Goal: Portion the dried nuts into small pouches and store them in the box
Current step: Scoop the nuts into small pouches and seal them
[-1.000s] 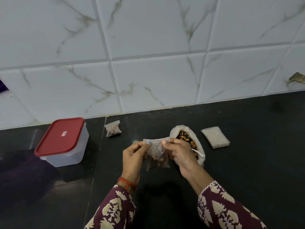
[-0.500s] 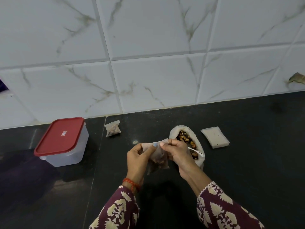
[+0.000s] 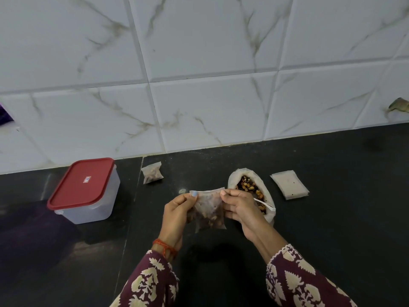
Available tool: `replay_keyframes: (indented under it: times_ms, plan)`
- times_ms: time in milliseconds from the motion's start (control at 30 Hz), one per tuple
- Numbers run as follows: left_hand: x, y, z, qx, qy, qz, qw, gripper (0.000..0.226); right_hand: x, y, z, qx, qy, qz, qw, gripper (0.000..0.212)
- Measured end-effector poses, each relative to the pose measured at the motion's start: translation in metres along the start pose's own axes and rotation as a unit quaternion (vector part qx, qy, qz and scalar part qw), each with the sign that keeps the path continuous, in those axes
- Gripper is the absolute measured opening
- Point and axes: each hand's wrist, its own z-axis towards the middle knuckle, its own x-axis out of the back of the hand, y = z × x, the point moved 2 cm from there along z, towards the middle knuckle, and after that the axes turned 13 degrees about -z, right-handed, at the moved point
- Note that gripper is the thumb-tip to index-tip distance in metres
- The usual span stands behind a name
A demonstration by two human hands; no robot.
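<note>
My left hand (image 3: 177, 214) and right hand (image 3: 240, 209) each pinch a top corner of a small nut-filled pouch (image 3: 209, 212). It hangs above the black counter (image 3: 332, 229), the red-lidded box (image 3: 85, 189) closed at left.

We see home kitchen: dark stone counter (image 3: 332, 218), marble-look wall tiles (image 3: 210, 111), red-lidded food box (image 3: 86, 189), open bag of nuts (image 3: 250, 187).

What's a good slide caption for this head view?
Both hands pinch a filled pouch beside the nut bag.
</note>
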Motion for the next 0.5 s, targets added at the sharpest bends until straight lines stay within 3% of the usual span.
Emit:
replay_keyframes:
  times_ms: [500]
  plan:
    - [0.013, -0.005, 0.001, 0.067, 0.023, -0.035, 0.997, 0.021, -0.001, 0.009, -0.006, 0.008, -0.04, -0.026, 0.999, 0.024]
